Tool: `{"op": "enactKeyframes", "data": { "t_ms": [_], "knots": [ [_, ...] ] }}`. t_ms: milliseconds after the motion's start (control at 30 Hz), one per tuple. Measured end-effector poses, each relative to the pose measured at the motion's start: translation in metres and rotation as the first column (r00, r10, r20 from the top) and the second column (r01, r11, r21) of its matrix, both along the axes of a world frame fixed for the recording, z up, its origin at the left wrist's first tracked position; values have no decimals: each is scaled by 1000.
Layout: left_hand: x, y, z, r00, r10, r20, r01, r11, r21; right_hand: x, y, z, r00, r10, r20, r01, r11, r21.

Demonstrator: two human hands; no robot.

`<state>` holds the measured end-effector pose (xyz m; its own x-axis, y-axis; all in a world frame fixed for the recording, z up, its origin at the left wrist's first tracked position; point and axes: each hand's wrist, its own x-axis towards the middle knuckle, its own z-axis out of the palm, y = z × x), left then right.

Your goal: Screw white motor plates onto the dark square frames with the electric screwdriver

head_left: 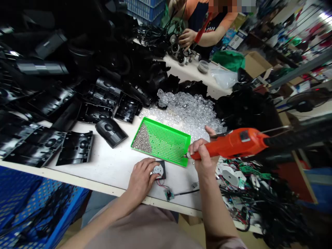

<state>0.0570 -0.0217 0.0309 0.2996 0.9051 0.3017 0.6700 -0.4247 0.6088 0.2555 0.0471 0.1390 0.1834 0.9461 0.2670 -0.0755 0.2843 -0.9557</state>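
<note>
My left hand grips a small black plastic piece with a white round disc on it, and red wires run from it to a small green circuit board. My right hand holds an orange electric screwdriver, its thin bit touching the right corner of a bright green perforated tray. Small silver screws lie heaped in the tray's left corner. Clear plastic lenses are piled just behind the tray.
Glossy black plastic housings cover the table's left side. Tangled wires and circuit boards lie at right. A co-worker's hand works among black camera parts across the table. A blue crate stands below the front left edge.
</note>
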Motion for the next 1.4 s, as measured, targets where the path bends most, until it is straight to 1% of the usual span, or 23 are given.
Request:
{"op": "enactKeyframes", "data": {
  "t_ms": [133,233,333,433,600,700,767,833,900,1000,1067,1100,1133,1200,1300,1400],
  "knots": [
    [6,-4,-2,999,-47,24,48,999,-6,-4,-6,-21,996,28,-83,-32,999,-39],
    [7,-4,-1,997,-61,38,61,998,-1,-9,-8,-34,987,50,-151,-51,999,-6],
    [7,-2,1,997,-67,44,68,998,-2,-15,-8,-45,979,109,-175,-106,994,29],
    [7,-2,2,997,-70,44,71,997,-22,-18,-7,-53,979,140,-148,-138,990,22],
    [7,-2,2,997,-68,44,70,997,-30,-17,-7,-63,994,103,-47,-105,993,-45],
    [7,-2,1,997,-62,37,63,997,-41,-17,-7,-67,992,116,-45,-118,992,-52],
    [7,-2,1,997,-61,37,62,997,-45,-17,-6,-67,989,136,-66,-138,990,-36],
    [7,-2,1,997,-62,40,64,997,-49,-18,-5,-61,986,144,-78,-147,989,-31],
    [6,-2,1,997,-68,42,70,996,-48,-20,-5,-48,988,106,-109,-108,994,-20],
    [6,-2,1,996,-82,32,83,996,-42,-26,-12,-22,976,41,-215,-38,999,18],
    [6,-1,1,996,-82,19,83,996,-37,-32,-21,-9,961,58,-270,-51,998,31],
    [6,-1,2,997,-80,14,81,996,-33,-36,-26,-7,957,74,-281,-70,997,25],
    [6,-1,2,997,-80,11,80,996,-30,-39,-30,-7,955,88,-282,-87,996,16],
    [6,-1,3,997,-83,7,83,996,-36,-45,-37,-12,957,95,-274,-100,995,-4],
    [7,-2,3,996,-84,3,84,995,-55,-50,-42,-24,964,81,-255,-86,996,-7],
    [7,-2,4,997,-79,-3,78,995,-58,-51,-43,-30,975,72,-210,-75,997,-7]
  ]
}}
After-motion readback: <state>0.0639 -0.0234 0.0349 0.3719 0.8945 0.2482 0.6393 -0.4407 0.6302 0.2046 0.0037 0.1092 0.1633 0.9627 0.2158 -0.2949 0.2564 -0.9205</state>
